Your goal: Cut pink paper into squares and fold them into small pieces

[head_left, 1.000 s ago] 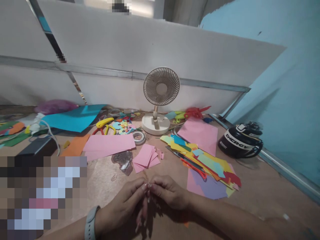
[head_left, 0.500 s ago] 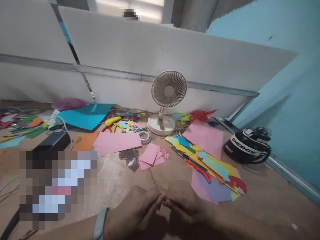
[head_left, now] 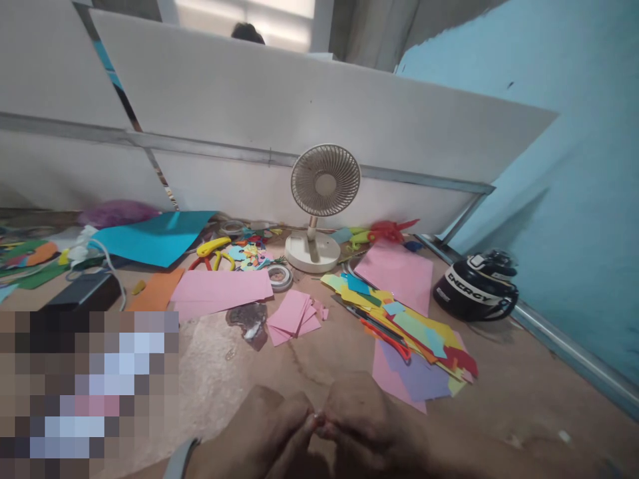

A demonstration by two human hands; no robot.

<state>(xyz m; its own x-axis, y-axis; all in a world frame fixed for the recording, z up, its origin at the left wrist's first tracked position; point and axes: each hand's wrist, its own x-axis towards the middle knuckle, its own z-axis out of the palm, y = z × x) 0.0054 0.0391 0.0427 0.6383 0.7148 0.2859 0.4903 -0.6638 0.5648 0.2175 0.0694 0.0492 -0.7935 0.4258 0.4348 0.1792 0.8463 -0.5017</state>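
Note:
My left hand [head_left: 269, 426] and my right hand [head_left: 362, 419] meet at the bottom centre of the head view, fingertips and thumbs pinched together. Between them shows a tiny reddish, shiny bit [head_left: 318, 420], too small and blurred to name. Both hands are closed, with the fingers curled under and partly hidden. A grey band [head_left: 180, 459] circles my left wrist. Just beyond the hands lies a small pile of pink paper pieces [head_left: 292, 314]. A dark, torn-looking patch with a whitish piece [head_left: 248, 322] lies left of that pile.
A small fan [head_left: 325, 183] stands at the back against a white partition. Yellow-handled scissors [head_left: 213, 248], a tape roll [head_left: 280, 277] and a blue sheet [head_left: 154, 236] lie left of it. Coloured paper strips [head_left: 419, 326], orange-handled scissors [head_left: 399, 347] and a black jug [head_left: 476, 286] are at right.
The view has shifted, so the table things appear slightly further left. My hands sit a little lower in the picture, still pinched together at the fingertips.

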